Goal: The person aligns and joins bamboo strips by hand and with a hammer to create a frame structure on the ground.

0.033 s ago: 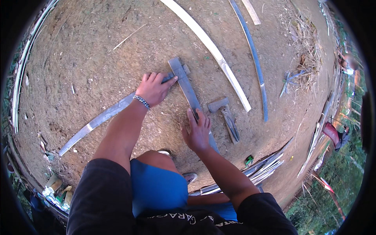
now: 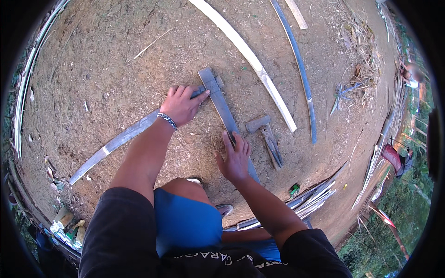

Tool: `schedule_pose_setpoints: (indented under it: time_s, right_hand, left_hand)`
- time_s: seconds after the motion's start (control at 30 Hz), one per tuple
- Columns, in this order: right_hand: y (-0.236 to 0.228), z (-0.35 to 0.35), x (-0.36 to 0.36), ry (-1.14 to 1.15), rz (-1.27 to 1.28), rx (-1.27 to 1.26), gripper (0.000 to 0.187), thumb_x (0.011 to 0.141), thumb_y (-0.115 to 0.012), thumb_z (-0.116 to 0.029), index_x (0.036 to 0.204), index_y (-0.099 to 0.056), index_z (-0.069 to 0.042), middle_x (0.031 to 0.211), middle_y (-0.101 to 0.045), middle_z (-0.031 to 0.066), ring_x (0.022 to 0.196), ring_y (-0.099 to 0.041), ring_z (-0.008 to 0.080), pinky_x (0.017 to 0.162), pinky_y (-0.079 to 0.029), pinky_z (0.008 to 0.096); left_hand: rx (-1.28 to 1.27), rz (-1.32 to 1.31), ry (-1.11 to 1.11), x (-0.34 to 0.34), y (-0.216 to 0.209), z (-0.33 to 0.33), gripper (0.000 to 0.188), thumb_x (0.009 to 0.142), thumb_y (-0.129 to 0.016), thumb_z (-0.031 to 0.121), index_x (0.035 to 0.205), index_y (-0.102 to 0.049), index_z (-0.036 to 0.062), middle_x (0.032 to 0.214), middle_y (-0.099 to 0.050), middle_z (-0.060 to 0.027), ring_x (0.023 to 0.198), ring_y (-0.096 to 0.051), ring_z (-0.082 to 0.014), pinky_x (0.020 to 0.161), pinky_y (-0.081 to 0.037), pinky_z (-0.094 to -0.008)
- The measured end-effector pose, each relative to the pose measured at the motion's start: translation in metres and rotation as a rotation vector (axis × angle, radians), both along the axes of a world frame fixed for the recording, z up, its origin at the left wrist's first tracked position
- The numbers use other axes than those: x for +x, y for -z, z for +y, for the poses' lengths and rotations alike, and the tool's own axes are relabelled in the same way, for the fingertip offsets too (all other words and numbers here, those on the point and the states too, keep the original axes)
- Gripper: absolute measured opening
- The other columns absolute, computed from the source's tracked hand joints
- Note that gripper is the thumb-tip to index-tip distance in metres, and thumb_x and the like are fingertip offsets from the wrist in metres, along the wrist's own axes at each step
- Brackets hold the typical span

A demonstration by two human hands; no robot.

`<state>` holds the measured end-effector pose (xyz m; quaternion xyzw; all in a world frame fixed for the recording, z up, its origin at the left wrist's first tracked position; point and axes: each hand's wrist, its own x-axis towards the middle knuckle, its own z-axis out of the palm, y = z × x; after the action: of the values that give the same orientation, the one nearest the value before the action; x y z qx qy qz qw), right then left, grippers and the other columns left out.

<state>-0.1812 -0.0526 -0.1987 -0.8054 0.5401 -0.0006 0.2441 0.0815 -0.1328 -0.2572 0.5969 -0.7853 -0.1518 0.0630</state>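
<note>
Two flat bamboo strips cross on the dirt in front of me. One long grey strip runs from the lower left up to the crossing, where its far end pokes out beneath the other. My left hand is closed round it close to the crossing, its thumb reaching the upper strip's edge. That upper grey strip slants from the crossing down toward my right knee. My right hand grips its lower part, the fingers bent over it and hiding a stretch. Right of this hand lies a hammer-like tool with a blocky head.
A pale split strip and a narrow dark strip lie farther off to the right. A pile of split strips sits by my right elbow, a small green object beside it. Dry debris and a person are at far right.
</note>
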Motion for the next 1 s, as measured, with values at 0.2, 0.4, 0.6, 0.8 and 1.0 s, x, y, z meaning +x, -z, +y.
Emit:
schedule_pose_setpoints:
  time_s: [0.2, 0.4, 0.6, 0.8, 1.0]
  right_hand:
    - [0.001, 0.034, -0.044, 0.008, 0.098, 0.016, 0.078, 0.081, -0.073, -0.032, 0.151, -0.044, -0.016, 0.146, -0.039, 0.0189, 0.136, -0.036, 0.0393, 0.115, -0.023, 0.0594]
    - [0.002, 0.05, -0.058, 0.049, 0.112, -0.011, 0.077, 0.081, -0.071, -0.031, 0.151, -0.044, -0.013, 0.143, -0.042, 0.0208, 0.134, -0.039, 0.0402, 0.113, -0.025, 0.0582]
    - [0.009, 0.056, -0.074, 0.203, 0.139, -0.011, 0.077, 0.082, -0.07, -0.024, 0.152, -0.041, -0.012, 0.143, -0.042, 0.023, 0.13, -0.042, 0.0439, 0.111, -0.028, 0.0574]
    - [0.009, 0.066, -0.101, 0.142, 0.138, 0.014, 0.078, 0.081, -0.069, -0.022, 0.153, -0.04, -0.014, 0.143, -0.043, 0.0223, 0.13, -0.043, 0.0437, 0.11, -0.031, 0.0563]
    - [0.008, 0.073, -0.114, 0.137, 0.212, 0.047, 0.082, 0.081, -0.069, -0.023, 0.156, -0.036, -0.014, 0.144, -0.042, 0.0226, 0.131, -0.043, 0.0434, 0.11, -0.033, 0.056]
  left_hand:
    - [0.046, -0.012, -0.001, -0.003, 0.0, -0.002, 0.055, 0.092, -0.064, 0.023, 0.146, -0.054, 0.0315, 0.135, -0.052, -0.0053, 0.124, -0.048, -0.0249, 0.11, -0.033, -0.0487]
    - [-0.002, -0.019, 0.003, -0.003, 0.0, 0.0, 0.054, 0.092, -0.063, 0.021, 0.145, -0.054, 0.0307, 0.134, -0.053, -0.0056, 0.122, -0.049, -0.0258, 0.109, -0.034, -0.0479]
    - [-0.038, -0.023, -0.007, -0.005, -0.002, 0.001, 0.053, 0.094, -0.061, 0.02, 0.146, -0.054, 0.0305, 0.133, -0.054, -0.0052, 0.121, -0.05, -0.0261, 0.108, -0.035, -0.0484]
    - [-0.249, 0.098, -0.122, -0.008, -0.007, 0.013, 0.042, 0.096, -0.059, 0.018, 0.138, -0.06, 0.0243, 0.131, -0.057, -0.0033, 0.124, -0.051, -0.0259, 0.108, -0.033, -0.0475]
    - [-0.24, 0.413, -0.249, -0.004, -0.013, 0.119, 0.016, 0.093, -0.059, 0.011, 0.108, -0.065, 0.0105, 0.116, -0.063, -0.0073, 0.116, -0.055, -0.0262, 0.102, -0.034, -0.0472]
